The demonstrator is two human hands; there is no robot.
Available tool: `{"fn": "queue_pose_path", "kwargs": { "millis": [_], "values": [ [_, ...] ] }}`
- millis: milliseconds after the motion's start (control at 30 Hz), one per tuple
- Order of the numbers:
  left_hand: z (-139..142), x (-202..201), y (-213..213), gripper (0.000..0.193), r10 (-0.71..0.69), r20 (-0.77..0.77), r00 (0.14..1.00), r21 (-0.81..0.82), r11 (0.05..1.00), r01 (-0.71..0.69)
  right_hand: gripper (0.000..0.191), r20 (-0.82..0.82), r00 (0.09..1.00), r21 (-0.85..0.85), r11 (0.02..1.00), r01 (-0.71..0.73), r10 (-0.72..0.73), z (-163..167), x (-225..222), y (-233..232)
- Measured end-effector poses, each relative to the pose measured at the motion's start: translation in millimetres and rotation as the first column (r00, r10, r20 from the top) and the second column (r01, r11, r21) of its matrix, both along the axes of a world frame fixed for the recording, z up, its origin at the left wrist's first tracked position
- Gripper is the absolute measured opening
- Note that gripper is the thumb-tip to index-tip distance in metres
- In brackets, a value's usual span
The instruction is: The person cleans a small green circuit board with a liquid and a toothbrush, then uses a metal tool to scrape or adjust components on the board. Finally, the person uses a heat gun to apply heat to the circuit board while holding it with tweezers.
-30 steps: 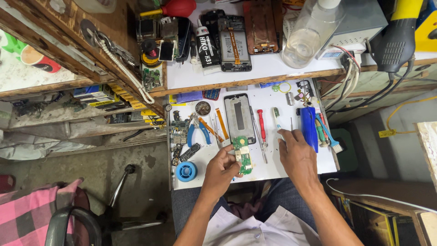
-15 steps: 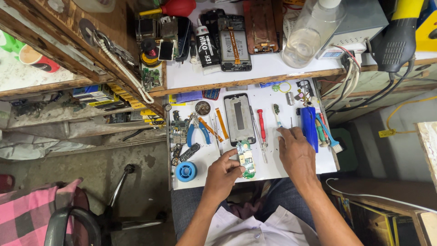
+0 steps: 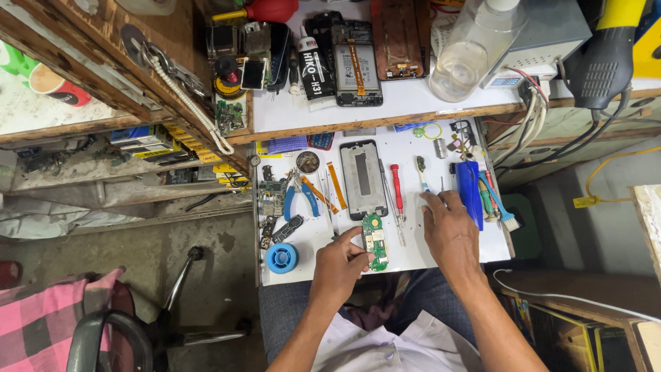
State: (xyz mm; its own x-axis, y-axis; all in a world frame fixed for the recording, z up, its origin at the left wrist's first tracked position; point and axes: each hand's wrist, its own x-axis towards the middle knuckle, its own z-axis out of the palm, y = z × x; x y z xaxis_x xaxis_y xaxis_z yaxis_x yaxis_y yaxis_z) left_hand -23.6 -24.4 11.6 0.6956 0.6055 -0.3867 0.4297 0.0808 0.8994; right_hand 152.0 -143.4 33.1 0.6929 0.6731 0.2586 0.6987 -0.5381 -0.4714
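Note:
A small green circuit board (image 3: pixel 375 242) lies at the near edge of the white work mat (image 3: pixel 413 256), just below an opened phone frame (image 3: pixel 363 178). My left hand (image 3: pixel 339 260) pinches the board's left edge with thumb and fingers. My right hand (image 3: pixel 449 233) rests palm down on the mat to the right, with nothing visible in it. Its fingertips are beside a blue cylindrical tool (image 3: pixel 470 194) and below a toothbrush (image 3: pixel 421 171). A red screwdriver (image 3: pixel 396 189) and tweezers lie between the phone frame and my right hand.
Blue-handled pliers (image 3: pixel 300 198), orange pry sticks, small boards and a blue solder reel (image 3: pixel 281 258) fill the mat's left side. The upper shelf holds phone parts, a clear bottle (image 3: pixel 468 52) and a power supply. A heat gun hangs at right. A stool stands lower left.
The green board has shifted a little toward me under my left hand. My right hand stays almost in the same place.

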Motion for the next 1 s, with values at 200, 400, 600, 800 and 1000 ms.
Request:
{"fn": "queue_pose_path", "kwargs": {
  "millis": [200,400,600,800,1000],
  "values": [
    [8.4,2.2,-3.1,0.053,-0.002,-0.027,1.0,0.135,0.991,0.006,0.025,-0.001,1.0,-0.01,1.0,-0.002,0.002,0.3,0.1,-0.2],
    [15.7,3.5,-3.0,0.053,-0.012,-0.043,0.999,0.194,0.981,0.02,0.027,-0.001,1.0,-0.016,1.0,0.004,-0.004,0.2,-1.1,-0.3],
    [19.4,4.0,-4.0,0.056,-0.021,-0.058,0.998,0.206,0.978,0.032,0.028,-0.011,1.0,-0.018,1.0,-0.002,0.002,-1.0,-0.6,-1.0],
    [19.5,2.5,-7.0,0.072,-0.028,-0.068,0.997,0.182,0.983,0.04,0.028,-0.015,1.0,-0.026,1.0,-0.001,0.0,0.9,-1.1,-1.2],
    [16.2,2.5,-10.7,0.087,-0.081,-0.123,0.989,0.205,0.973,0.105,0.029,-0.025,1.0,-0.015,1.0,-0.01,0.009,2.9,-2.0,-1.6]
  ]
}}
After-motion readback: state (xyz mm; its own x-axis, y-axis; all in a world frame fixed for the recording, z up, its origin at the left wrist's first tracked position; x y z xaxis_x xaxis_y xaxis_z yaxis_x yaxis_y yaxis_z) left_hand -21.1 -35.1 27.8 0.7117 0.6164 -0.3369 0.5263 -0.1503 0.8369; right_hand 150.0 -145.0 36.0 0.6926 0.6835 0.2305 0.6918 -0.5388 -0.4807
